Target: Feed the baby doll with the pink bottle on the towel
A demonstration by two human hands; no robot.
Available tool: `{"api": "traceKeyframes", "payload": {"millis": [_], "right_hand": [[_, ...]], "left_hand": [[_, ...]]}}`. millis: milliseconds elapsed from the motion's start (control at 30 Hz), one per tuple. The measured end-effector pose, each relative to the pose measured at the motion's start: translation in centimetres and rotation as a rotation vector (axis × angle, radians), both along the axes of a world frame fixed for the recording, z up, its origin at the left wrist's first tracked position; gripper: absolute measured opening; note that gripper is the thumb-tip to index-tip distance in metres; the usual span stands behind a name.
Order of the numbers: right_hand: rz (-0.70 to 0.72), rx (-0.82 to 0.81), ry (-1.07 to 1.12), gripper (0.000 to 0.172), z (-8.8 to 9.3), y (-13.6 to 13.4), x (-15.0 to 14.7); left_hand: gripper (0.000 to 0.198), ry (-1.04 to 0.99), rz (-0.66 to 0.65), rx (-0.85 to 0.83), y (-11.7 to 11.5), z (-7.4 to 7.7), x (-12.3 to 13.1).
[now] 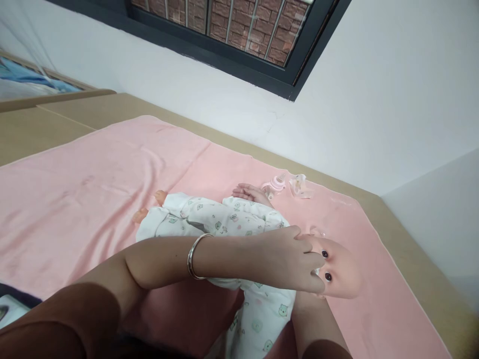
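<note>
A bald doll (pixel 346 269) in a white patterned outfit (pixel 219 217) lies on its back, its head to the right and its feet to the left. Across its chest reaches my left hand (pixel 294 259), fingers bent over the doll's mouth and chin; a bit of white shows at the fingertips, too small to identify. My right forearm comes up from below and passes under the doll near its neck. On the far side of the doll, my right hand (pixel 251 193) shows with fingers stretched out beside the sleeve.
A pink blanket (pixel 112 164) covers much of the wooden surface (pixel 82 112). Near the wall lie a pink-topped baby bottle (pixel 276 184) and a crumpled clear packet (pixel 299 186). White patterned cloth (pixel 262 319) hangs toward me. A dark-framed window (pixel 292 82) is above.
</note>
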State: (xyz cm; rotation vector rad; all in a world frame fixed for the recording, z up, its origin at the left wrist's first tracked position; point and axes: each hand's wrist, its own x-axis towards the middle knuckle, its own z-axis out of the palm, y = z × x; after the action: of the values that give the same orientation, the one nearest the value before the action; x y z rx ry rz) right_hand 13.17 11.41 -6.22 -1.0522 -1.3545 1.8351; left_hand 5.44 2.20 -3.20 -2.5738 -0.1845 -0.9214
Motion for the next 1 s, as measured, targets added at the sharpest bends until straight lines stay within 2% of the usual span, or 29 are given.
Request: {"api": "traceKeyframes", "payload": {"millis": [67, 167, 300, 833, 933, 1000], "right_hand": [[-0.023, -0.005, 0.002, 0.027, -1.6, 2.1, -1.4], [-0.051, -0.031, 0.023, 0.025, -3.4, 3.5, -1.1], [-0.067, -0.063, 0.023, 0.026, -4.1, 4.0, -0.5], [-0.080, -0.061, -0.017, 0.021, -3.3, 3.6, -1.2], [-0.051, 0.004, -0.067, 0.021, -2.0, 2.6, -1.9], [-0.018, 0.035, -0.097, 0.023, -0.1, 0.9, -1.7]], "left_hand": [[0.008, 0.003, -0.007, -0.012, 0.1, -0.1, 0.0], [0.014, 0.012, -0.010, -0.034, 0.2, -0.1, -0.1], [0.016, 0.026, -0.019, -0.054, 0.2, -0.2, -0.1], [0.016, 0.041, -0.004, -0.054, 0.1, -0.1, -0.5], [0.014, 0.050, -0.003, -0.043, 0.0, 0.0, -0.3], [0.007, 0.071, 0.002, -0.024, 0.1, 0.4, -0.4]]}}
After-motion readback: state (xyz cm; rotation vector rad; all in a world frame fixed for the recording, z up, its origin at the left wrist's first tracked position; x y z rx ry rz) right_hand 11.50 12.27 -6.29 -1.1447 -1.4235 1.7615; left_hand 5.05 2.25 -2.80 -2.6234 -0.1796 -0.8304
